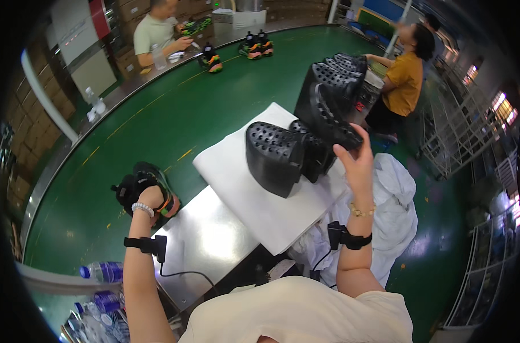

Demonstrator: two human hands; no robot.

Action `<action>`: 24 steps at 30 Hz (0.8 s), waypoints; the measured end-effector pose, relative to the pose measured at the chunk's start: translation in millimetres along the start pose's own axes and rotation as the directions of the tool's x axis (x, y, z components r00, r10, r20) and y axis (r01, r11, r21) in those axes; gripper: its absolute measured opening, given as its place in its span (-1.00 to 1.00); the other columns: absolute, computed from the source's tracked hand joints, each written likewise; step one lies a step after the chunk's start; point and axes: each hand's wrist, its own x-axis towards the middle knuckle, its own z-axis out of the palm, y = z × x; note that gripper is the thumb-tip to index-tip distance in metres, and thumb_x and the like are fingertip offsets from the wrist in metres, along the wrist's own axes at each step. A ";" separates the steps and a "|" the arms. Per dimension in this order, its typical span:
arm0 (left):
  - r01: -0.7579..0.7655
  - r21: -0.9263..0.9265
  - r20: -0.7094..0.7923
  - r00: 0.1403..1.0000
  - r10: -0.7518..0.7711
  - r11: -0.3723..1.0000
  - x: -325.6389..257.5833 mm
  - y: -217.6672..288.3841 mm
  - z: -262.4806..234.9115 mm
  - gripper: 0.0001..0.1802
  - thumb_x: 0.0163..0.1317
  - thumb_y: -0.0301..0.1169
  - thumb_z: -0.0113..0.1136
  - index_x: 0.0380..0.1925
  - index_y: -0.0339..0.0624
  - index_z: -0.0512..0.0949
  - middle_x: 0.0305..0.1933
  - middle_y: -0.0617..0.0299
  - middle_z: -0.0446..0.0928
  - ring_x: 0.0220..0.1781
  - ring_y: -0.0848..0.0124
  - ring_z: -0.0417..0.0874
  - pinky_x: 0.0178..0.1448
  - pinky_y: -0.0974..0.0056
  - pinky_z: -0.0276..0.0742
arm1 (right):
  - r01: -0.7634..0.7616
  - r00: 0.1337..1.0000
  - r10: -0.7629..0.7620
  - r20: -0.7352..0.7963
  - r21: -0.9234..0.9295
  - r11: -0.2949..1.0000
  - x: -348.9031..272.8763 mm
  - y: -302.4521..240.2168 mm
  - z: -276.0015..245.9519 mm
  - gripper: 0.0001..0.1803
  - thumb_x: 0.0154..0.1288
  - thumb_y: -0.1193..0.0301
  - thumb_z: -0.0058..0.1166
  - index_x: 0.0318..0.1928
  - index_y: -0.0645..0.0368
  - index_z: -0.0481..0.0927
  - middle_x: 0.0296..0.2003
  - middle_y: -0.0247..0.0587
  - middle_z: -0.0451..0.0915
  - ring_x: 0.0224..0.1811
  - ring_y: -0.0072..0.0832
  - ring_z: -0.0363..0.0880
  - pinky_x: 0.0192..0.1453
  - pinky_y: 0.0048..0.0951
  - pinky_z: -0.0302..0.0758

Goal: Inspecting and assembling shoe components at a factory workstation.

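Observation:
My left hand [147, 198] grips a black sneaker with orange and green trim [148, 187] on the green conveyor belt [174, 114], at its near edge. My right hand [356, 161] is raised and holds a black studded shoe sole [324, 111] upright, fingers on its lower end. Below it, more black studded soles [280, 155] lie stacked on a white board [254, 194]. Both wrists carry black strapped devices with cables.
A steel table surface [205, 243] lies under the white board, with white cloth [394, 211] at its right. Several finished sneakers [255, 47] ride the belt far off. Two other people work at the belt's far side and right. Water bottles [100, 271] sit lower left. Wire racks [460, 131] stand at the right.

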 end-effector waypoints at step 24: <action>0.437 -0.301 -0.637 0.569 -0.520 0.847 -116.2 56.4 19.1 -0.60 0.00 -0.39 0.04 -0.09 -0.14 0.59 -0.25 0.08 0.57 0.03 0.14 0.42 0.36 0.01 0.05 | 0.599 0.483 0.035 0.875 -0.360 0.715 -63.2 -46.2 353.1 -0.65 0.02 0.24 0.22 -0.37 0.33 0.58 -0.43 0.11 0.59 -0.33 -0.08 0.60 -0.23 -0.20 0.53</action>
